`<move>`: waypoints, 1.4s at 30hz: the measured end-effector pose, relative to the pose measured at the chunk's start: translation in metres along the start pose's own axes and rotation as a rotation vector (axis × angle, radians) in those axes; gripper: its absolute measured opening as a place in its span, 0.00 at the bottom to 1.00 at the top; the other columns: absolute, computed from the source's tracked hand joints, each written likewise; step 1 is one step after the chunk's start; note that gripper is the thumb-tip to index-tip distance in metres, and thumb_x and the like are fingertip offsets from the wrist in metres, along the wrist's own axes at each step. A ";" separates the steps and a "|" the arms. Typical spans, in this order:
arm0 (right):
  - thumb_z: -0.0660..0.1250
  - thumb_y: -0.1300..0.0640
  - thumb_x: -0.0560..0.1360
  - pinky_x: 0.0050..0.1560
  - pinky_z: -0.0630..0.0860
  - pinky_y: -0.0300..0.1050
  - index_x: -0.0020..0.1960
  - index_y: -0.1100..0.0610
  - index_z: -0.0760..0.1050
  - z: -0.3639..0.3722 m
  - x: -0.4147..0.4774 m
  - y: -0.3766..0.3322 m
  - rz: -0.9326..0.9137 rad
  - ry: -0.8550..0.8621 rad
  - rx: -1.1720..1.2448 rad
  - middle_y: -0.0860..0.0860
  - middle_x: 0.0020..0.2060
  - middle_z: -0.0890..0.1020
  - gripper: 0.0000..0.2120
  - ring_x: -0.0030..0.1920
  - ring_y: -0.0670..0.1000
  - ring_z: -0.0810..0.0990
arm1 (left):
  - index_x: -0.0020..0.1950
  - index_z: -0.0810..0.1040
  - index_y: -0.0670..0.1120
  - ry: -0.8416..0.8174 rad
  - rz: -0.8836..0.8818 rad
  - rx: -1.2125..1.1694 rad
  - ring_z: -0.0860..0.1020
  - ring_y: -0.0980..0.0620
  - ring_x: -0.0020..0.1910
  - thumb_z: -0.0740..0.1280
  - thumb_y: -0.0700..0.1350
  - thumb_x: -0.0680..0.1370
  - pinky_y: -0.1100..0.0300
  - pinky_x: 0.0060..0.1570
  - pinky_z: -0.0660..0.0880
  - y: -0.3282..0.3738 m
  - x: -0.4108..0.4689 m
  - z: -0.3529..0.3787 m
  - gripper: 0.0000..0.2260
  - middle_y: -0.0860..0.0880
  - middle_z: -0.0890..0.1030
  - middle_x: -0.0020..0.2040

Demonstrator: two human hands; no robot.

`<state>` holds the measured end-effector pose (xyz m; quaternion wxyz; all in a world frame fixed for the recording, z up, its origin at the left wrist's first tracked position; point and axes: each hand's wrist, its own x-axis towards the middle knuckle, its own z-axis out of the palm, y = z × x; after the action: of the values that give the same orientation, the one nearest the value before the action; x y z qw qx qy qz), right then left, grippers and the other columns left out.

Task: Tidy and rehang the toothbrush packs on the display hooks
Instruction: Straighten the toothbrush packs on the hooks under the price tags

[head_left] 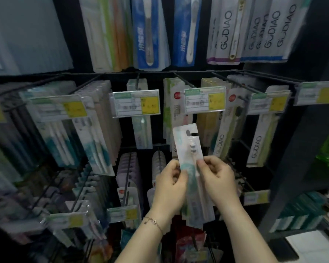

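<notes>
Black display hooks point(184, 80) are seen behind, and just below centre one toothbrush pack point(186, 141), likely light, stiff and slippery, is pinched by its side edges, left hand point(169, 186) at seven o'clock, right hand point(218, 179) at five.

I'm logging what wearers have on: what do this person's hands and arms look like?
Left hand and right hand are bare: no gloves, no visible rings, no sleeves in view. A thin gold-coloured chain bracelet with a small charm circles the left wrist.
</notes>
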<state>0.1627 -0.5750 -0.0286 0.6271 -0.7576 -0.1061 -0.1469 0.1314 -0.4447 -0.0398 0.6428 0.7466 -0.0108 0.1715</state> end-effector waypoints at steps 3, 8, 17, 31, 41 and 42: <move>0.66 0.54 0.80 0.36 0.76 0.37 0.46 0.50 0.81 0.022 0.003 -0.007 -0.026 -0.050 -0.059 0.43 0.37 0.84 0.06 0.38 0.41 0.83 | 0.46 0.77 0.53 0.026 -0.006 0.017 0.77 0.41 0.33 0.63 0.44 0.82 0.39 0.35 0.76 -0.007 0.004 -0.019 0.07 0.44 0.82 0.40; 0.64 0.50 0.80 0.44 0.80 0.49 0.50 0.48 0.83 0.058 0.017 -0.027 -0.085 -0.095 -0.263 0.43 0.39 0.84 0.09 0.41 0.43 0.81 | 0.46 0.75 0.54 0.103 -0.052 -0.019 0.77 0.48 0.35 0.61 0.47 0.83 0.49 0.35 0.75 -0.013 0.016 -0.046 0.07 0.44 0.81 0.39; 0.64 0.51 0.80 0.37 0.76 0.47 0.44 0.51 0.80 0.099 0.043 -0.070 -0.244 -0.072 -0.264 0.46 0.34 0.82 0.09 0.36 0.45 0.79 | 0.48 0.74 0.51 0.234 0.015 -0.007 0.77 0.49 0.31 0.59 0.45 0.85 0.48 0.33 0.74 0.014 0.048 -0.085 0.07 0.46 0.81 0.34; 0.61 0.54 0.82 0.37 0.73 0.34 0.45 0.53 0.78 0.110 0.060 -0.067 -0.106 -0.058 -0.112 0.45 0.35 0.81 0.10 0.35 0.36 0.79 | 0.54 0.76 0.55 0.211 0.006 0.230 0.82 0.45 0.40 0.61 0.49 0.84 0.44 0.44 0.80 0.035 0.076 -0.101 0.05 0.47 0.84 0.43; 0.66 0.56 0.79 0.35 0.73 0.29 0.44 0.51 0.79 0.072 0.052 -0.051 -0.204 0.075 -0.150 0.42 0.34 0.81 0.06 0.37 0.39 0.80 | 0.58 0.70 0.46 0.622 0.159 0.185 0.75 0.61 0.37 0.67 0.39 0.79 0.70 0.39 0.73 0.022 0.072 -0.086 0.10 0.46 0.76 0.50; 0.66 0.57 0.78 0.34 0.71 0.30 0.43 0.51 0.79 0.065 0.053 -0.050 -0.206 0.106 -0.151 0.43 0.34 0.81 0.06 0.36 0.40 0.79 | 0.56 0.70 0.47 0.629 0.194 0.182 0.75 0.59 0.37 0.67 0.39 0.79 0.69 0.38 0.73 0.021 0.070 -0.082 0.09 0.46 0.75 0.48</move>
<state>0.2007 -0.5027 0.0255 0.5548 -0.7787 -0.1390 -0.2578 0.1722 -0.3551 0.0082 0.5262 0.7068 0.1322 0.4540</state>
